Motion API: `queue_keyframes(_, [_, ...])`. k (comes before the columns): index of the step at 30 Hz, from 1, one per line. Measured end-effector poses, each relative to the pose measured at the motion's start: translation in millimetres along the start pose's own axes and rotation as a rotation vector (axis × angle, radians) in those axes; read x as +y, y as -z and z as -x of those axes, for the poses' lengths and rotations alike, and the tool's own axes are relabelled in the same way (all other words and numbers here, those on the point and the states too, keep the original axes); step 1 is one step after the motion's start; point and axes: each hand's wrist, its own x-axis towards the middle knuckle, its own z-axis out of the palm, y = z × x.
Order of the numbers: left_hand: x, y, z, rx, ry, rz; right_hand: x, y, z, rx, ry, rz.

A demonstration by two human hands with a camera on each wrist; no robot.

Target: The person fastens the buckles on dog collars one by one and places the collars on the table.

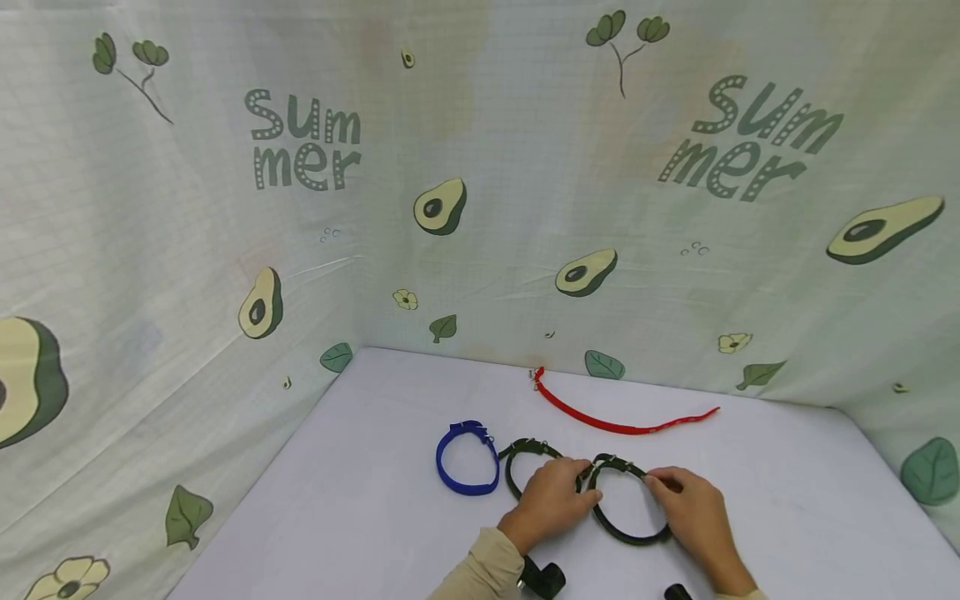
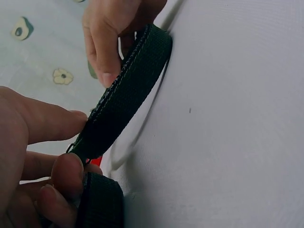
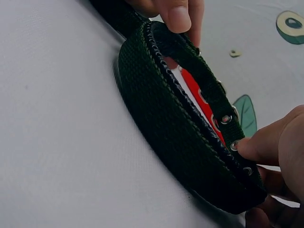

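Note:
A dark green collar (image 1: 633, 539), fastened into a ring, stands on its edge on the white table. My left hand (image 1: 551, 496) grips its left side between thumb and fingers. On the opposite side, my right hand (image 1: 693, 508) pinches the strap. Metal eyelets and a stitched edge show on this collar (image 3: 166, 118) in the right wrist view, where my right thumb presses by an eyelet. Another dark green looped collar (image 1: 529, 447) lies just left of it, partly hidden behind my left hand. The left wrist view shows that second collar (image 2: 102, 202) below my left fingers.
A blue looped collar (image 1: 468, 489) lies further left. Behind the hands, an unfastened red collar (image 1: 630, 429) stretches along the back of the white table (image 1: 337, 500). Printed cloth (image 1: 495, 317) hangs behind and at the sides. Black wrist gear (image 1: 551, 579) shows at the bottom.

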Motion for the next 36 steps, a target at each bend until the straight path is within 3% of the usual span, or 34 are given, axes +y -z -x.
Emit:
queue_keyframes(12, [-0.9,-3.3,-0.5,-0.006,-0.043,0.008,3.9,3.6,-0.3,-0.017,0.002,0.018])
queue_keyframes(20, [-0.5,-2.3,-1.8,-0.043,-0.014,0.036,6.6,5.0,-0.2,-0.049,0.003,0.021])
queue_keyframes(31, [-6.6,11.1,-4.9,-0.002,-0.001,0.144,4.1,9.3,-12.9,-0.137,-0.008,-0.023])
queue_keyframes(36, [-10.6,21.7,-13.2,-0.01,-0.021,0.159,10.0,21.9,-27.4,-0.214,-0.088,-0.093])
